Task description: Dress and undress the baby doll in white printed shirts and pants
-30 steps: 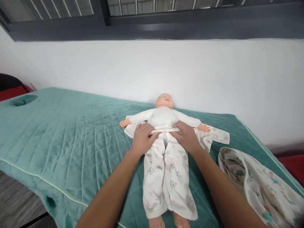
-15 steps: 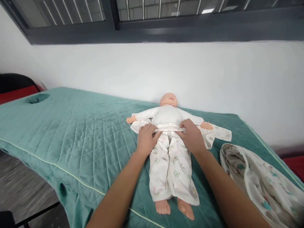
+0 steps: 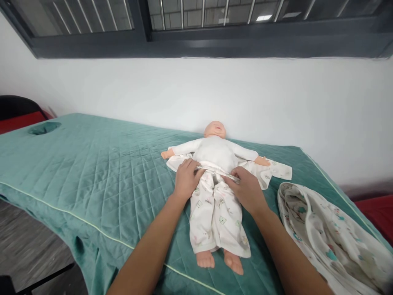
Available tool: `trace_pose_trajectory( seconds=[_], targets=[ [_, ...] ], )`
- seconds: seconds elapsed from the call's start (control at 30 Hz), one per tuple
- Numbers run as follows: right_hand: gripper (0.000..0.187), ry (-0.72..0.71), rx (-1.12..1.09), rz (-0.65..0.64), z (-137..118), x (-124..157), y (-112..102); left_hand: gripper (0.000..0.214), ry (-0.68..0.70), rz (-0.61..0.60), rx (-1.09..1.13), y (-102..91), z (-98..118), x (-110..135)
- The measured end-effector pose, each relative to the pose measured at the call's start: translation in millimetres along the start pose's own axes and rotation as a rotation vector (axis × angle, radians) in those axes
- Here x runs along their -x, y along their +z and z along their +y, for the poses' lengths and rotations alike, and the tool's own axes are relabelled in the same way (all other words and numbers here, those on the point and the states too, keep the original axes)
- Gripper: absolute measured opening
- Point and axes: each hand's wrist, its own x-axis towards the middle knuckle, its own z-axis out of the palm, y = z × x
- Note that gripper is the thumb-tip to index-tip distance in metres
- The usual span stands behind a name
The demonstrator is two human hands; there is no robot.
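A baby doll (image 3: 215, 131) lies on its back on a teal quilted table (image 3: 92, 172), arms spread, in a white top and white printed trousers (image 3: 215, 213). My left hand (image 3: 186, 180) grips the trousers' waistband at the doll's left-hand side in view. My right hand (image 3: 247, 189) pinches the waistband on the other side, slightly lower. An open printed garment (image 3: 276, 170) lies spread under the doll. The doll's bare feet (image 3: 219, 260) stick out near the table's front edge.
A crumpled printed blanket (image 3: 325, 237) lies at the table's right end. A white wall and a dark window frame (image 3: 196, 41) stand behind. A face hole (image 3: 43, 128) shows at the table's far left. Red upholstery (image 3: 18, 121) is at both sides.
My right hand has slid a little lower along the waistband. The camera view has shifted, so the doll's feet now show fully.
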Motion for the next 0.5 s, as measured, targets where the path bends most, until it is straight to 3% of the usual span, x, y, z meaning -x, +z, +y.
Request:
trace_pose_trajectory(
  seconds=[0.2,0.4,0.5],
  targets=[
    [0.036,0.057,-0.245,-0.11,11.0,-5.1,-8.9,0.006,-0.151,0.019,0.221,-1.1,5.0,4.1],
    [0.044,0.093,-0.251,-0.285,28.0,-10.5,-17.4,0.008,-0.271,0.017,0.419,-5.9,13.6,7.4],
    [0.038,0.066,-0.271,-0.294,34.6,-11.3,-16.4,0.008,-0.276,0.034,0.446,-4.6,14.5,2.2]
  ],
)
